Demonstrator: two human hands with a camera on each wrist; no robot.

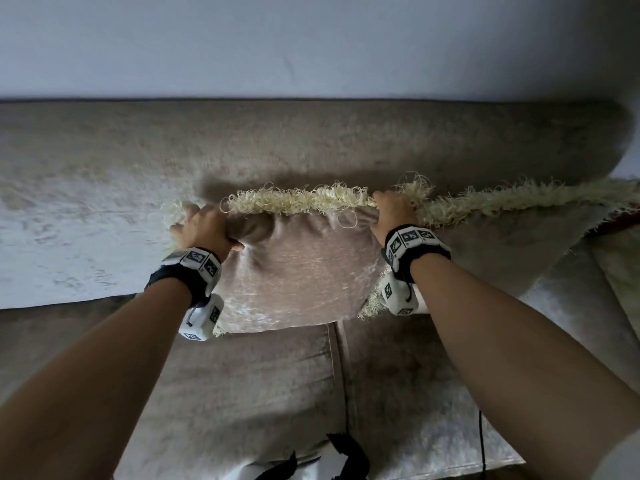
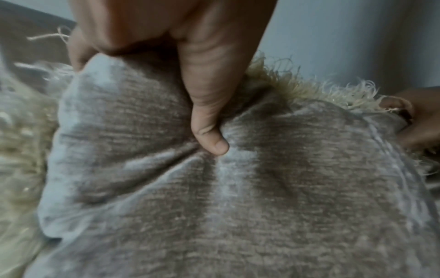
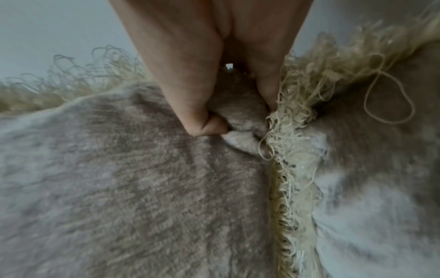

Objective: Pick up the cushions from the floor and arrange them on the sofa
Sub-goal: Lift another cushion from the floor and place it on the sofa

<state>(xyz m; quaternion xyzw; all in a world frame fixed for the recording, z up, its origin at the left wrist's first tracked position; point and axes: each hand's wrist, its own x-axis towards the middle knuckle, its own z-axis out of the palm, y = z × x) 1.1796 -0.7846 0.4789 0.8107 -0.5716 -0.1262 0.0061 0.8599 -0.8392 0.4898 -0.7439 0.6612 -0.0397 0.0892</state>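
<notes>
A beige velvet cushion point(image 1: 298, 271) with a pale yellow fringe point(image 1: 301, 200) stands against the sofa backrest point(image 1: 311, 140), its lower edge on the seat. My left hand point(image 1: 204, 226) grips its top left corner, thumb point(image 2: 209, 131) dug into the fabric point(image 2: 238, 206). My right hand point(image 1: 393, 211) pinches the top right corner point(image 3: 240, 120) beside the fringe point(image 3: 290, 150). A second fringed cushion point(image 1: 512, 244) leans on the backrest just to the right, touching the first.
The sofa seat point(image 1: 242, 393) stretches below, with a seam point(image 1: 337, 358) between its two seat pads. A pale wall point(image 1: 311, 39) rises behind the backrest. Black straps point(image 1: 343, 455) and a thin cable point(image 1: 480, 445) hang near the bottom of the head view.
</notes>
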